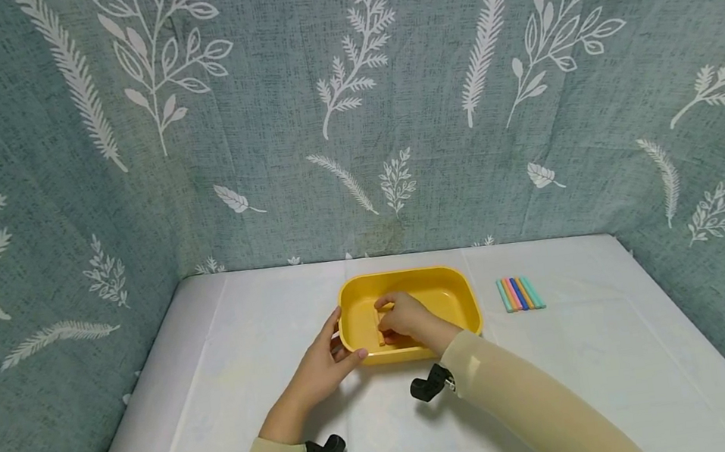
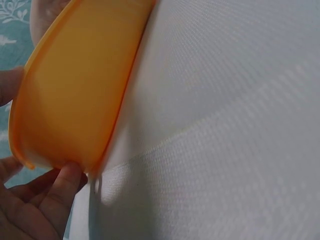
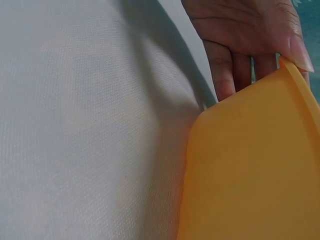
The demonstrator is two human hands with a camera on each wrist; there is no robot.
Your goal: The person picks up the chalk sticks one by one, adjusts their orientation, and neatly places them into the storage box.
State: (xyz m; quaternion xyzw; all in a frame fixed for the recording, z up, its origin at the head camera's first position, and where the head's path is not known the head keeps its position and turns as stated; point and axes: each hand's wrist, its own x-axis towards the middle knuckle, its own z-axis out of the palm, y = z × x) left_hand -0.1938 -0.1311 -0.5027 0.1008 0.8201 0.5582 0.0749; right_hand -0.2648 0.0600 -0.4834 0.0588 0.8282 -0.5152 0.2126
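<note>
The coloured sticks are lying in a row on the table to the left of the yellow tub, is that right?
Not quite: the head view shows the coloured sticks lying in a row on the table to the right of the yellow tub, not the left.

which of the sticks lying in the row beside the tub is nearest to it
The teal stick at the row's left end lies closest to the yellow tub; the others lie farther right.

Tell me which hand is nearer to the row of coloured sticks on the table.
Right. The right hand is inside the yellow tub, closer to the coloured sticks; the left hand grips the tub's far-side rim.
</note>
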